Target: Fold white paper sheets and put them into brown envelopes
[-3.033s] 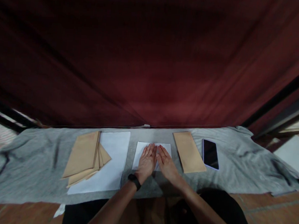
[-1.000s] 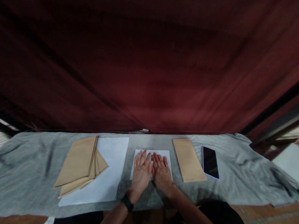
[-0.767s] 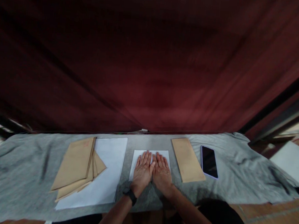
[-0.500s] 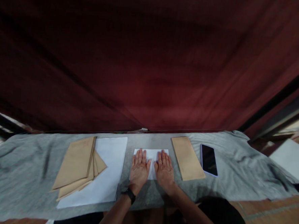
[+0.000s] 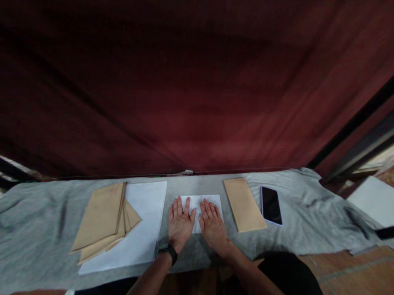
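Note:
A folded white sheet of paper (image 5: 198, 201) lies on the grey cloth (image 5: 38, 227) in front of me. My left hand (image 5: 180, 223) lies flat with fingers spread over the sheet's left part; a black band circles that wrist. My right hand (image 5: 212, 225) lies flat and open over the sheet's right part. A narrow strip of paper shows between the two hands. Neither hand holds anything.
To the left, several brown envelopes (image 5: 103, 215) lie fanned on a stack of white paper (image 5: 138, 233). A single brown envelope (image 5: 244, 204) and a dark phone (image 5: 271, 205) lie to the right. A dark red curtain (image 5: 201, 85) hangs behind. More white paper (image 5: 377, 201) sits at far right.
My hands were side by side and touching on the folded sheet. They have slid apart and back toward me, still flat on the paper.

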`<state>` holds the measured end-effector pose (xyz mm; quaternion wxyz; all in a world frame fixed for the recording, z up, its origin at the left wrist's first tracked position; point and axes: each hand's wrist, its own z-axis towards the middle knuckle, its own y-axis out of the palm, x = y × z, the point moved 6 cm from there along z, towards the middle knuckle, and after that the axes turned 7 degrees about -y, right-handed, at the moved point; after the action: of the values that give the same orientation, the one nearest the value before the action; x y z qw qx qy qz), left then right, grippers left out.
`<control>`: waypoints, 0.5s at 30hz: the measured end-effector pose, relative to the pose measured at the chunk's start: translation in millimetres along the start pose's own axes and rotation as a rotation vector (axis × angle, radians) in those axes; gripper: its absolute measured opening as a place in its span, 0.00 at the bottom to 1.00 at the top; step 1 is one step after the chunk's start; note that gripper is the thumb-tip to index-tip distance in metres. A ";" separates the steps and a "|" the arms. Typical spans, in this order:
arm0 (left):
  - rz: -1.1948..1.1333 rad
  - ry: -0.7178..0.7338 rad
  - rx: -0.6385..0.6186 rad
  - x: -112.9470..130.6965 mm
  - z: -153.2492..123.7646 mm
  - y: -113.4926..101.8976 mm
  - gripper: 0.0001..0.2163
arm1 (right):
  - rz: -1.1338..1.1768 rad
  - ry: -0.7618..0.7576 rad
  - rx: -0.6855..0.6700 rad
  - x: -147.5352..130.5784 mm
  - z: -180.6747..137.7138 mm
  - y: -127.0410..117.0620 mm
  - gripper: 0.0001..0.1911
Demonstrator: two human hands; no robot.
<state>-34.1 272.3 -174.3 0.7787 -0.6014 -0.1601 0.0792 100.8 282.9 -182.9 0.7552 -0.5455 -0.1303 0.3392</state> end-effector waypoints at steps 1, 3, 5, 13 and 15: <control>0.007 0.000 -0.008 0.0 0.0 -0.3 0.26 | 0.011 -0.021 -0.011 -4.9 0.0 0.6 0.26; 0.012 0.000 -0.023 -0.2 0.0 -0.2 0.26 | 0.017 -0.019 -0.019 -8.9 -0.4 1.9 0.25; 0.005 -0.009 -0.033 -0.7 0.2 0.7 0.26 | 0.005 0.028 -0.006 -5.1 -1.5 2.5 0.25; 0.032 -0.025 -0.007 -1.3 0.9 5.5 0.29 | -0.064 0.171 0.067 20.5 -10.2 0.0 0.30; 0.029 -0.019 -0.008 -1.5 1.0 4.4 0.30 | -0.072 0.183 0.067 22.2 -10.5 -0.2 0.28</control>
<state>-35.6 274.0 -178.6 0.7734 -0.6061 -0.1592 0.0955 123.2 289.7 -190.4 0.7935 -0.5438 -0.0688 0.2645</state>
